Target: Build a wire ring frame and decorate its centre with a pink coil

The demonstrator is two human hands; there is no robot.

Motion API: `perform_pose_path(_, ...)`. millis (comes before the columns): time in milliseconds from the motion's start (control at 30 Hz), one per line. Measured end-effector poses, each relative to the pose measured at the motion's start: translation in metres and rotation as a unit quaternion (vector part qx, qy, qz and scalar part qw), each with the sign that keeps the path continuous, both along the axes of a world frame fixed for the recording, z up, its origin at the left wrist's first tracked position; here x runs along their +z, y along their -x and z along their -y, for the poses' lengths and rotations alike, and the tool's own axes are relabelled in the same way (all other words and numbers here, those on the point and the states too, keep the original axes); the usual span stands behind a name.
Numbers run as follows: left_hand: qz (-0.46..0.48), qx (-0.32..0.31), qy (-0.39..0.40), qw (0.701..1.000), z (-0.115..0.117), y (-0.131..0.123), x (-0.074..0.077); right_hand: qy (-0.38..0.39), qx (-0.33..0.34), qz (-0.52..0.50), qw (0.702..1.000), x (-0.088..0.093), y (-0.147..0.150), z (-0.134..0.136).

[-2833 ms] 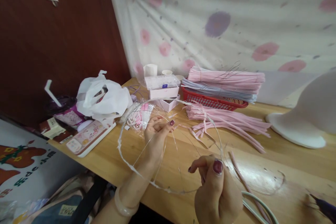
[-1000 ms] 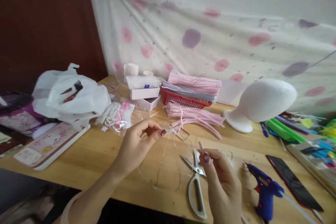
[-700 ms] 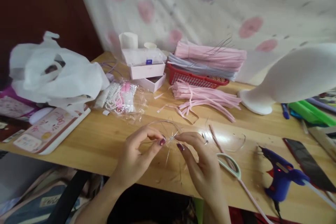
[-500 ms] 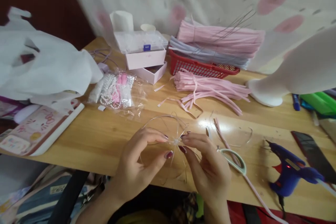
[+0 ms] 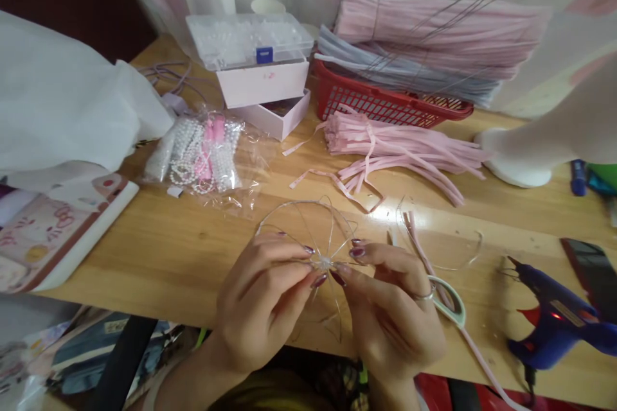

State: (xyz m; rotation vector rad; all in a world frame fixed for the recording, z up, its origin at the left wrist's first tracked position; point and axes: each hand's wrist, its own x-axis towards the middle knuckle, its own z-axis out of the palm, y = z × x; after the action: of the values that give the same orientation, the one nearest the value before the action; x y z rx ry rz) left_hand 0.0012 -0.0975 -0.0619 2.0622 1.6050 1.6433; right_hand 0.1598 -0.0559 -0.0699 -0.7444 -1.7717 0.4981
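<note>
Both my hands meet over the front of the wooden table (image 5: 164, 250). My left hand (image 5: 263, 298) and my right hand (image 5: 390, 308) pinch the same small piece of thin silver wire (image 5: 308, 218), bent into several loops that fan up from a whitish knot (image 5: 324, 262) between my fingertips. Loose wire ends hang down below the knot. A ring shows on my right hand. The pale green scissors (image 5: 450, 305) lie on the table just right of my right hand.
A blue glue gun (image 5: 554, 321) and a dark phone (image 5: 592, 276) lie at the right. Loose pink strips (image 5: 395, 154) lie behind my hands. A red basket (image 5: 385, 103) holds more bundles. Left are a bead bag (image 5: 202, 154), pink boxes (image 5: 260, 77) and a white bag (image 5: 58, 109).
The big wire hoop from earlier is gone; a small looped wire piece is now in both hands. My right hand left the scissors and joined the left. The view moved closer and lower.
</note>
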Motion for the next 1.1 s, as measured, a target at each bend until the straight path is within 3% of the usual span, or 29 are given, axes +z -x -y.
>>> perform_pose_path(300,-0.01,-0.019,0.022,1.0,-0.002,0.001,0.003,-0.023,0.008,0.016,1.0,0.011,0.004,-0.006)
perform_pose_path(500,0.038,0.016,0.047,0.998,0.001,-0.001,-0.003,0.046,0.001,0.017,0.999,0.005,-0.005,0.001)
perform_pose_path(600,0.008,0.034,0.058,0.998,0.0,0.002,-0.001,0.081,0.007,0.004,0.997,0.007,-0.008,0.003)
perform_pose_path(733,-0.046,-0.007,0.098,0.994,-0.004,0.009,0.007,0.128,0.034,0.001,0.991,0.013,-0.008,0.004)
perform_pose_path(933,0.017,-0.097,0.207,0.973,-0.004,0.016,0.018,0.151,0.055,0.008,0.987,0.019,-0.007,0.005)
perform_pose_path(1100,0.018,-0.098,0.213,0.972,-0.005,0.015,0.023,0.159,0.047,0.024,0.986,0.021,-0.006,0.005)
